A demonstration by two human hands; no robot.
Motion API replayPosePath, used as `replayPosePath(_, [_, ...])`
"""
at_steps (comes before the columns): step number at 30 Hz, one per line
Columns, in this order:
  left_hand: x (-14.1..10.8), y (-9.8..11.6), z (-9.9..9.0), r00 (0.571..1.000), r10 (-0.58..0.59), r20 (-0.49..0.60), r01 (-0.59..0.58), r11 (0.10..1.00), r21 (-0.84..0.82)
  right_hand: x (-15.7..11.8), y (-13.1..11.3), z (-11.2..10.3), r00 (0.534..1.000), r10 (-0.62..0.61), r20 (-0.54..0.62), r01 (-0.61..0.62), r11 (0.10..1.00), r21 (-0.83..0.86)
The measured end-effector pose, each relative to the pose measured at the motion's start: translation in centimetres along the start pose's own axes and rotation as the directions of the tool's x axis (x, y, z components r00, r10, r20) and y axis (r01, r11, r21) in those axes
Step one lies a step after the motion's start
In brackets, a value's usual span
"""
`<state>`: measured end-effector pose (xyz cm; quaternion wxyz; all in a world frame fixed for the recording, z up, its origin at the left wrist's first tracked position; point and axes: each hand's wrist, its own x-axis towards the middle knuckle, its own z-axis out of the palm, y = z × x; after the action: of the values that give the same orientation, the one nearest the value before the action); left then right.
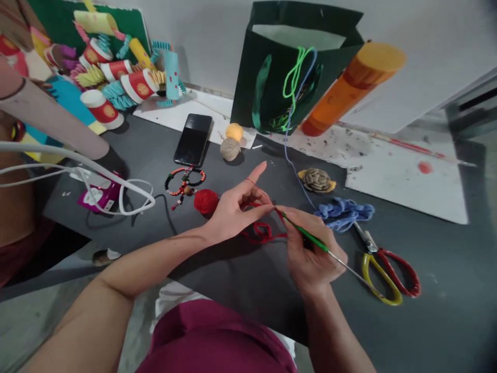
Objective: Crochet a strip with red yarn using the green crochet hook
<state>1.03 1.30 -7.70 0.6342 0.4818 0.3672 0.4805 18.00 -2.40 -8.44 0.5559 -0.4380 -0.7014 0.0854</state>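
My right hand (314,248) is closed around a crochet hook (310,236) with a green grip and a thin metal shaft pointing down to the right. The hook's tip meets my left hand (243,204), which pinches red yarn (263,233) between thumb and fingers while its index finger stretches up. A strand loops over that raised finger. Loose red yarn hangs beneath both hands, just above the dark table. Left of my left hand sits a red yarn ball (205,201). The small stitches at the hook's tip are too fine to make out.
Scissors (382,267) and blue yarn (345,213) lie to the right, near a crocheted flower (317,180). Behind stand a green paper bag (267,67) and an orange tube (353,88). A phone (193,139), bead bracelets (184,181) and white cables (124,191) are at left.
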Motion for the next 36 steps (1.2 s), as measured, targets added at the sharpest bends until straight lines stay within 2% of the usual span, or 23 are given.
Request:
replayPosePath(6, [-0.3,0.6,0.4,0.999,-0.026,-0.029,0.023,0.996,-0.088,0.1,-0.1,0.4,1.000,-0.001,0.000,0.001,1.000,0.023])
replayPosePath(9, [-0.3,0.9,0.6,0.992,-0.126,0.014,0.126,0.967,-0.220,0.2,-0.3,0.3,1.000,-0.015,0.006,0.015,1.000,0.000])
replayPosePath(12, [-0.2,1.1,0.5,0.966,-0.247,0.081,0.259,0.888,-0.380,0.3,-0.5,0.2,1.000,-0.027,0.012,0.027,1.000,0.016])
replayPosePath(15, [-0.2,1.0,0.3,0.926,-0.348,0.148,0.375,0.795,-0.477,0.1,-0.6,0.3,0.999,0.040,-0.019,-0.038,0.995,0.092])
replayPosePath(18, [-0.2,0.9,0.1,0.898,-0.396,0.194,0.437,0.735,-0.518,-0.1,-0.7,0.4,0.982,0.186,-0.042,-0.174,0.964,0.201])
replayPosePath(22, [-0.2,0.7,0.0,0.883,-0.416,0.217,0.464,0.705,-0.537,-0.3,-1.1,0.6,0.940,0.333,-0.075,-0.294,0.901,0.320])
replayPosePath(25, [-0.2,0.7,0.0,0.886,-0.412,0.210,0.457,0.710,-0.536,-0.2,-1.6,0.6,0.900,0.424,-0.099,-0.374,0.869,0.323])
replayPosePath(32, [-0.2,0.9,0.0,0.891,-0.410,0.195,0.449,0.729,-0.516,0.0,-1.6,0.4,0.876,0.473,-0.093,-0.414,0.837,0.358])
replayPosePath(36, [-0.1,0.9,0.0,0.894,-0.399,0.203,0.444,0.738,-0.508,0.3,-1.9,0.3,0.842,0.537,-0.059,-0.478,0.791,0.383])
